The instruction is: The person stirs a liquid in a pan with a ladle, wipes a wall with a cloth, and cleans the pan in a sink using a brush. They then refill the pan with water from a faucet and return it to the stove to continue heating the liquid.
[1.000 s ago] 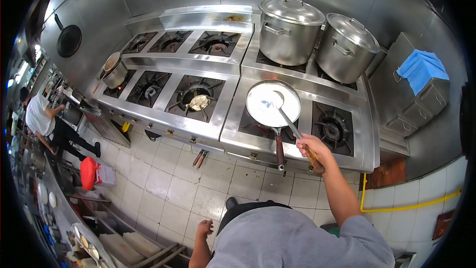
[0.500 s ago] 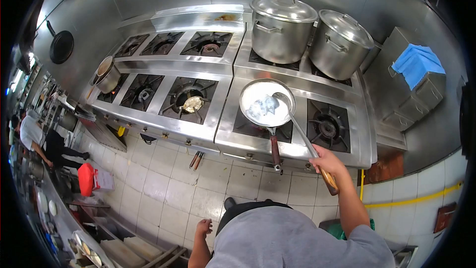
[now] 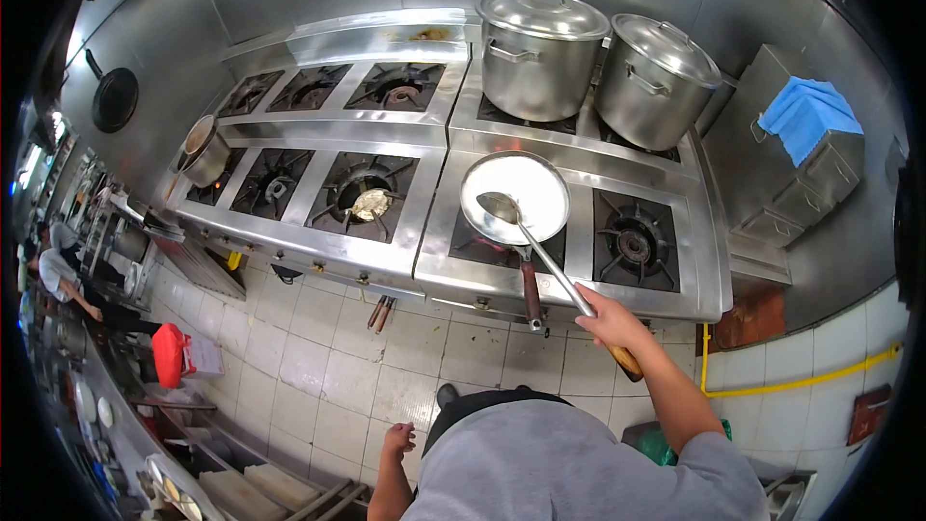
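My right hand point(image 3: 613, 318) is wrapped round the long handle of a metal ladle point(image 3: 553, 265), near its wooden end. The ladle's bowl lies at the left part of a pan point(image 3: 526, 172) holding white liquid. This pan sits on a front burner, its brown handle point(image 3: 532, 297) pointing toward me. Down at my left side, away from the stove, my left hand point(image 3: 399, 438) hangs with its fingers curled in; whether anything is inside is too small to tell.
Two lidded stockpots point(image 3: 542, 63) stand on the back burners. A small pot point(image 3: 204, 156) is at the stove's left end. A blue cloth point(image 3: 812, 118) drapes a metal cabinet at right. Another person point(image 3: 60, 270) is at far left, near a red bag point(image 3: 171, 354).
The ladle's bowl has moved from the pan's right side to its left, and my right hand has shifted left with the handle. The camera view has shifted slightly.
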Demonstrator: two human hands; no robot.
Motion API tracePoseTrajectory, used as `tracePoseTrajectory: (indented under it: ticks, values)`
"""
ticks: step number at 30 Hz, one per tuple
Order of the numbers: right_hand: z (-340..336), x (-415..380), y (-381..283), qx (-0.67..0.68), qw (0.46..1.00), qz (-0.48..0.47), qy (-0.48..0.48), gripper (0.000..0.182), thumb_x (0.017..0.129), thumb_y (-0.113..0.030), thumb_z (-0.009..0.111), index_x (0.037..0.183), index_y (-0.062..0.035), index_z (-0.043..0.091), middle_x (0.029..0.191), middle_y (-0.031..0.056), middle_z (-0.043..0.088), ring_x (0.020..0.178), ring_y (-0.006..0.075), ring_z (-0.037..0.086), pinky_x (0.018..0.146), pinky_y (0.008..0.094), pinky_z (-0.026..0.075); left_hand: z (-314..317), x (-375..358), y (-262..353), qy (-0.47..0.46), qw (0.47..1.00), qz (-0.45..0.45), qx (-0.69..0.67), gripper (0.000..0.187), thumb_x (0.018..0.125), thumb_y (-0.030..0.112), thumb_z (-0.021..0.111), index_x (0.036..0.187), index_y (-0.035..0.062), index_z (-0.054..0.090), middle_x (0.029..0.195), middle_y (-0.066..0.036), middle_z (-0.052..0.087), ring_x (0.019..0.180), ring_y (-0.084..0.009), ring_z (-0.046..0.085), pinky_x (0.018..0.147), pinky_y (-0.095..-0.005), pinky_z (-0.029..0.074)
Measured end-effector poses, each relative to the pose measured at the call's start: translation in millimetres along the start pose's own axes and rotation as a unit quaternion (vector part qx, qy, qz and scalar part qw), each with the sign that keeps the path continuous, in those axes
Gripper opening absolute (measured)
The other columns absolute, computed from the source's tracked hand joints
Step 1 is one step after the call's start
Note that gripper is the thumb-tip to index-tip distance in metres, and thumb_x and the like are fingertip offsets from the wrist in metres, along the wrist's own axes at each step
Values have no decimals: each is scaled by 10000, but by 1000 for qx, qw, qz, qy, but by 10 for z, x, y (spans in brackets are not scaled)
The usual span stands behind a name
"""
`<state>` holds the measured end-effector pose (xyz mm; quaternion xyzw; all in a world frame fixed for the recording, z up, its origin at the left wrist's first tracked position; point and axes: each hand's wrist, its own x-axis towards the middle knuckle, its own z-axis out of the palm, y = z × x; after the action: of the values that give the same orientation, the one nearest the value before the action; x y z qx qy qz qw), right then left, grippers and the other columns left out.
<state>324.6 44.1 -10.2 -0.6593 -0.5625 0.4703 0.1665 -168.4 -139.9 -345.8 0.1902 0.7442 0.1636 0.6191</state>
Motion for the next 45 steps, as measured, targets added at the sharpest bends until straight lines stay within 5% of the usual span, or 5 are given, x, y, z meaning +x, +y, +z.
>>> tracePoseTrajectory:
  ticks: [18,30,36,39,45]
  values:
    - [-168,507,135,157,981,106,-29,592,978,-269,502,1510,-288,243,662,21,483,435,111,457,407,282,420,-76,-168,-250,18,999,-23,-36,331,913,334,589,1031,24,601,854,-131,641,527,-207,583,424,-293,424]
    - [-92,264,238,207,972,109,-30,588,931,-163,538,1477,-172,320,673,18,510,467,106,473,438,272,429,-100,-134,-195,13,999,-10,-36,330,918,348,585,1028,36,596,853,-124,638,525,-204,576,427,-293,428]
    - [-132,196,234,57,996,27,55,651,865,-93,596,1463,-93,337,759,100,605,494,151,555,485,316,477,-72,-90,-267,5,999,-28,-40,331,916,348,594,1020,34,597,837,-118,631,512,-205,566,418,-294,418]
    - [-185,455,281,-117,982,-44,140,713,801,-139,635,1452,-110,347,1013,259,647,859,398,653,788,421,510,-67,-31,-248,-5,999,-27,-28,334,909,347,598,1018,31,597,825,-114,631,513,-207,573,417,-291,421]
    - [-239,1011,94,-243,952,-61,175,727,768,-128,627,1446,-193,375,1140,261,608,1064,411,579,897,470,464,-53,-1,-18,1,1000,8,-11,331,891,343,608,1010,34,599,811,-104,632,526,-208,586,426,-296,432]
